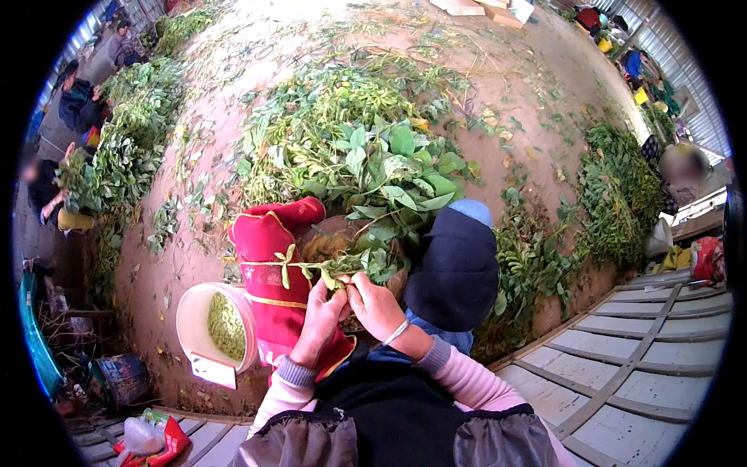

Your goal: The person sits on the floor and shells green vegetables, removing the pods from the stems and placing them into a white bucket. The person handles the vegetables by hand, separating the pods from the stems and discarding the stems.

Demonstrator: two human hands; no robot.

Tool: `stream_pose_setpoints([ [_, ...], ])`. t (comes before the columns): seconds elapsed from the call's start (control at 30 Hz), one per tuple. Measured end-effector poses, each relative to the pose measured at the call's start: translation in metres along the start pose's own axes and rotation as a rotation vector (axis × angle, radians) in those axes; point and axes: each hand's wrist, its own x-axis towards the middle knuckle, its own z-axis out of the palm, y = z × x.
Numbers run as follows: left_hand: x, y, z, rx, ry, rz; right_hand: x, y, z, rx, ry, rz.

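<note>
My left hand [324, 306] and my right hand [373, 303] meet over my lap, fingertips together. Between them is a green bean stem [268, 264] with leaves and pods, probably soybean, which sticks out leftward across the red cloth [271, 233] on my left knee. A plump green pod [331, 280] shows at my left fingertips; what exactly each finger pinches is partly hidden. At my left leg stands a white plastic bucket [189, 318] partly filled with pale green shelled beans [226, 327]. A dark cloth cover [458, 262] lies over my right knee.
A big heap of leafy bean plants [350, 134] lies ahead on the dirt floor [198, 117]. More heaps stand left [131, 157] and right [618, 187], with people seated beside them. Panelled boards [583, 362] flank me at right. A red bag [169, 443] lies behind left.
</note>
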Motion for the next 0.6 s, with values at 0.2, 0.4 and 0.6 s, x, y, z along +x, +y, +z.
stream_pose_setpoints([
  [0.2,0.001,-0.002,0.001,-0.225,0.016,-0.063,0.001,-0.004,-0.003,-0.134,0.072,-0.096],
  [0.4,0.005,-0.009,-0.002,-0.296,0.081,-0.076,0.002,-0.014,-0.005,-0.105,0.146,-0.157],
  [0.6,0.001,0.003,0.014,-0.368,0.103,-0.089,0.003,-0.005,-0.011,-0.079,0.155,-0.163],
])
